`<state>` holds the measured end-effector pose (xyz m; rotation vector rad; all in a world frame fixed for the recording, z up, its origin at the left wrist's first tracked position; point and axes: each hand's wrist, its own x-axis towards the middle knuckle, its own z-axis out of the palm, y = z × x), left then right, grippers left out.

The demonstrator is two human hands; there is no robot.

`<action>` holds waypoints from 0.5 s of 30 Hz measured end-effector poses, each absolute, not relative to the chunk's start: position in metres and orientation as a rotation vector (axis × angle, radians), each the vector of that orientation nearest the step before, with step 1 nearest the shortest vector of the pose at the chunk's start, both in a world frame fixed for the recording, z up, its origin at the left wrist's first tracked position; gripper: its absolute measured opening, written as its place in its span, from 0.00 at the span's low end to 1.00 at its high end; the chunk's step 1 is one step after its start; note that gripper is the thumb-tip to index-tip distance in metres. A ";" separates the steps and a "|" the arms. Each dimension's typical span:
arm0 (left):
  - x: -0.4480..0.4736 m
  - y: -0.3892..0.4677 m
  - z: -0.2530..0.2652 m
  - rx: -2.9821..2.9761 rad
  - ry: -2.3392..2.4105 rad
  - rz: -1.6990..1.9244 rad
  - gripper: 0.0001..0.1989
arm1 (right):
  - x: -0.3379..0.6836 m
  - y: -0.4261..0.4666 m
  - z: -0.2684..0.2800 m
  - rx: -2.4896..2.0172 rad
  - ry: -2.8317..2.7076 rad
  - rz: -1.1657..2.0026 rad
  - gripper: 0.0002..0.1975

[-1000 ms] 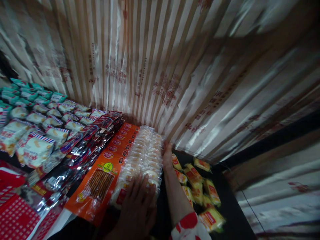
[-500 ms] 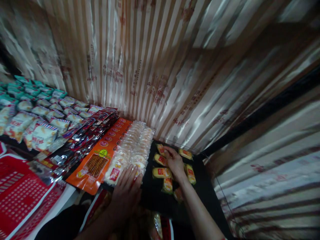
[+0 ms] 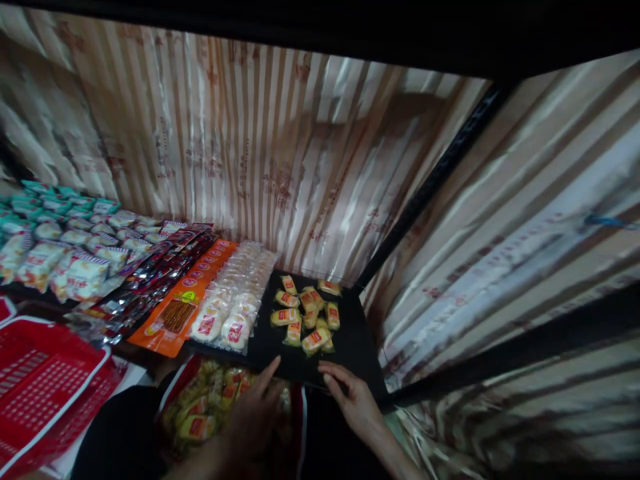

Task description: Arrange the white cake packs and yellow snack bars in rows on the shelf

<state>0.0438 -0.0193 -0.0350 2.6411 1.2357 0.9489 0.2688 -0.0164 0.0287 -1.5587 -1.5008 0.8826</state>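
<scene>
My left hand hovers over a red basket with a white rim, index finger stretched forward, the other fingers in shadow. Inside the basket lie several yellow wrapped snack cakes. My right hand is at the front edge of the black shelf, thumb and index finger slightly apart with nothing seen between them. Beyond both hands, a loose group of yellow wrapped snack cakes lies on the shelf. Left of them are rows of clear-wrapped white round crackers.
An orange snack bag, dark shiny packets, white snack bags and green packets line the shelf leftward. Another red basket stands at lower left. A striped sheet hangs behind; a black post rises at right.
Both hands have drawn back from the shelf, the left off the crackers, the right off the cakes. More cakes now lie in the middle of the group. The view has shifted.
</scene>
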 end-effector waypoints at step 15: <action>0.047 -0.074 -0.036 2.519 1.156 0.004 0.13 | 0.228 -0.086 -0.009 -1.532 -1.788 0.990 0.15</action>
